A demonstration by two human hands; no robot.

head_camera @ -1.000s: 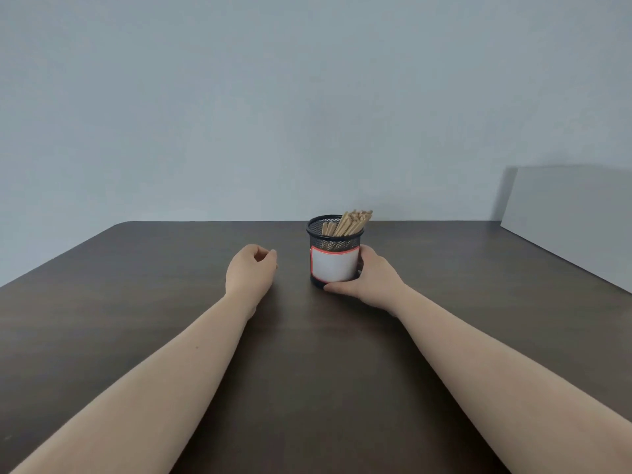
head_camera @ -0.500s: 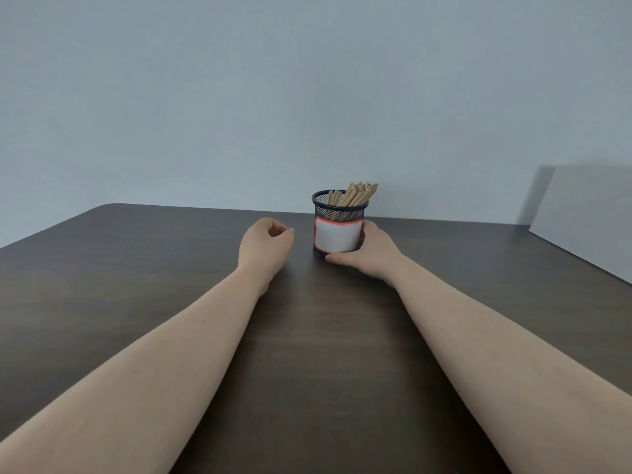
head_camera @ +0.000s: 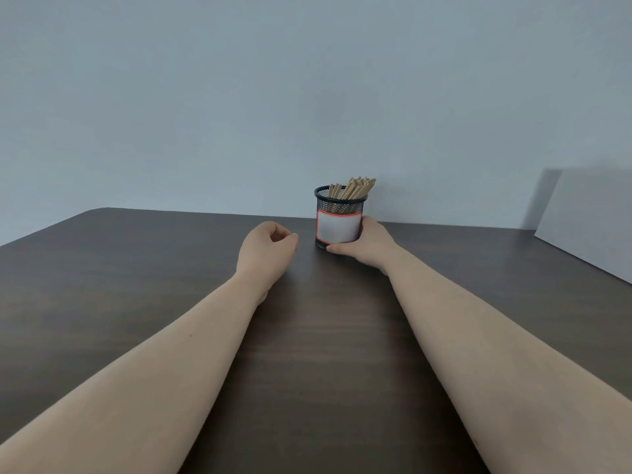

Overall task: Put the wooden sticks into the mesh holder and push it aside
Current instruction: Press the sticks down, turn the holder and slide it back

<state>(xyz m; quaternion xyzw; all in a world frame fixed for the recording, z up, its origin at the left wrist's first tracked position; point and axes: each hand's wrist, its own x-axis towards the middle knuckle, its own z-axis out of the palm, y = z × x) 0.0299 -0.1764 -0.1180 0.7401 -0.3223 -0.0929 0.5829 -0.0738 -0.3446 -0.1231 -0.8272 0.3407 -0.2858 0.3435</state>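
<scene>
A black mesh holder (head_camera: pixel 338 215) with a white, red-edged label stands upright near the far edge of the dark wooden table (head_camera: pixel 136 268). Several wooden sticks (head_camera: pixel 354 189) stand inside it, leaning right, their tips above the rim. My right hand (head_camera: pixel 369 244) wraps around the holder's right side and base, thumb along the bottom front. My left hand (head_camera: pixel 266 249) rests on the table just left of the holder, fingers curled loosely into a fist with nothing in them. It does not touch the holder.
A pale grey board (head_camera: pixel 588 220) leans at the table's right side. A plain blue-grey wall (head_camera: pixel 307 97) rises behind the far edge. My forearms stretch across the dark tabletop.
The holder, held by my right hand, has slid farther away toward the back edge. My left hand has moved forward alongside it, still curled.
</scene>
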